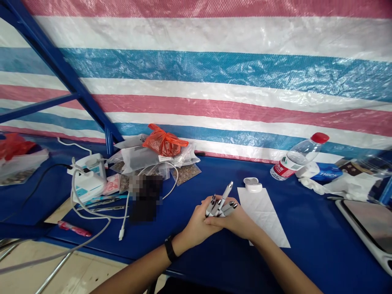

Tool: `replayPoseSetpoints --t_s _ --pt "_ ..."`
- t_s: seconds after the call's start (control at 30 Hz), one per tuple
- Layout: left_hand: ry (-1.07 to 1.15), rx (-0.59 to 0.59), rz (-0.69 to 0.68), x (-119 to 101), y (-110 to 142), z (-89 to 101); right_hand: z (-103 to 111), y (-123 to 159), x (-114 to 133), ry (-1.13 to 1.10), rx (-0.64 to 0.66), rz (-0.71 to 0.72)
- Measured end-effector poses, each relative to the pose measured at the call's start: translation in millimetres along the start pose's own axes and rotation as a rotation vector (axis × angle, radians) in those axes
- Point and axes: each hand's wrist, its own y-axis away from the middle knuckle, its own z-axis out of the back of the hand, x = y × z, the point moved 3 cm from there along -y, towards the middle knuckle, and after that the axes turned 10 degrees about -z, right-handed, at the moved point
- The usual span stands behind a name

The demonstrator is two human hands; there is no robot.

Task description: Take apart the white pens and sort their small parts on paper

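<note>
Above the blue tabletop, my left hand and my right hand are cupped together around a bunch of several white and grey pens. The silver and dark ends of the pens point up and away, and one pen sticks out higher than the others. Both hands are closed on the bunch; the lower parts of the pens are hidden between the palms. A black band circles my left wrist. Just beyond my right hand lies a white paper sheet, with an open white earbud case at its far edge.
To the left are a white power strip with cables, a pink pen, plastic bags and a red bag. A dark pixelated patch covers something there. On the right are a bottle, tissues and a scale-like device.
</note>
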Motion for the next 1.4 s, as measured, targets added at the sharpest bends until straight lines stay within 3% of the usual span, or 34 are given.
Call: replayPoseSetpoints --t_s 0.13,0.33,0.47,0.7,0.93,1.2,1.4 --pt "-0.022 0.109 0.016 2.0 3.7 8.0 -2.7 3.9 5.7 0.086 0.044 -0.009" --pt "0.021 0.078 -0.030 -8.6 -2.0 9.8 3.0 11.8 28.7 0.381 -0.009 0.147" --pt "0.028 0.080 -0.042 -4.7 -8.1 9.6 6.7 5.9 26.8 0.521 -0.021 0.172" --pt "0.059 0.011 -0.005 1.6 -8.7 7.2 7.4 -2.4 5.1 0.220 -0.025 0.168" --pt "-0.067 -0.036 -0.137 -8.2 -11.0 6.6 11.9 -2.2 -5.1 0.041 -0.130 0.296" --pt "-0.003 0.040 -0.148 -8.6 -9.8 2.7 14.7 1.4 -5.1 -0.020 -0.180 0.213" --pt "-0.004 0.047 -0.196 0.2 -7.8 -0.8 17.9 -1.9 -12.6 -0.088 -0.267 0.273"
